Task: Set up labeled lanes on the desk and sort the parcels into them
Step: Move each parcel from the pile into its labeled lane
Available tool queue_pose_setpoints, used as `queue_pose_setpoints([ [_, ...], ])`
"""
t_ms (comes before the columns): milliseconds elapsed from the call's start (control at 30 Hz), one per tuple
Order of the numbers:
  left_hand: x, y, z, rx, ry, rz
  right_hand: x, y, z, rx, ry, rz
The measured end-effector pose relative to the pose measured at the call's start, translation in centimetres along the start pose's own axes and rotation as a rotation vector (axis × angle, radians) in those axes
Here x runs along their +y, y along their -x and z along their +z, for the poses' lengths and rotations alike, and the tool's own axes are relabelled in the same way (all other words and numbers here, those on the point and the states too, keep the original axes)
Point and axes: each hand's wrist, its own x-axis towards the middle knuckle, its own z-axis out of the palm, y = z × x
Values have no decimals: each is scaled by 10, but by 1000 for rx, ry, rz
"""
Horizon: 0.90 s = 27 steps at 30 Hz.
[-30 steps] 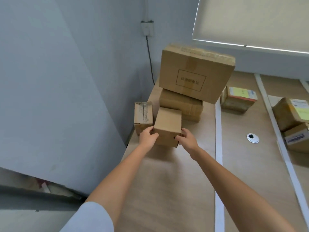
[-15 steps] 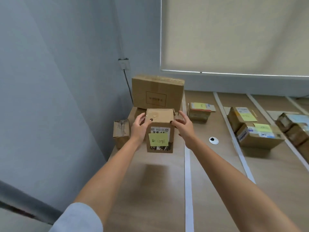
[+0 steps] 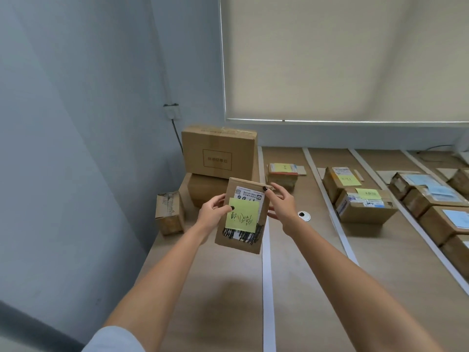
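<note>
Cardboard parcel [image 3: 241,217] at frame centre was gripped by the left hand [image 3: 212,214] and right hand [image 3: 281,207]; its sticky note [image 3: 242,216] might peel, losing the lane.

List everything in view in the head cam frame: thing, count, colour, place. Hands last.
held parcel: 1, brown, lifted above the desk's leftmost lane, face turned to the camera
sticky note: 1, yellow-green with handwriting, on the held parcel's face
stacked parcels: 2, brown, far end of the leftmost lane, larger on top
small parcel: 1, brown, at the desk's left edge by the wall
sorted parcels: at least 7, brown with labels or notes, in the lanes to the right
tape strips: at least 4, white, running along the desk as lane dividers
cable grommet: 1, white, in the second lane
desk: 1, light wood
roller blind: 1, beige, behind the desk
wall socket: 1, white, with a black cable
left hand: grips the held parcel's left edge
right hand: grips its top right corner
</note>
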Motion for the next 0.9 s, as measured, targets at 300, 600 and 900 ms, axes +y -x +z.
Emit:
queue_pose_setpoints([
  [300, -6, 2, 12, -218, 22, -145, 11, -4, -11, 108, 62, 84],
  [600, -20, 0, 16, -149, 28, -208, 14, -11, -30, 186, 3, 123],
  [900, -26, -20, 44, -115, 94, -233, 35, -10, -34, -59, 164, 175],
])
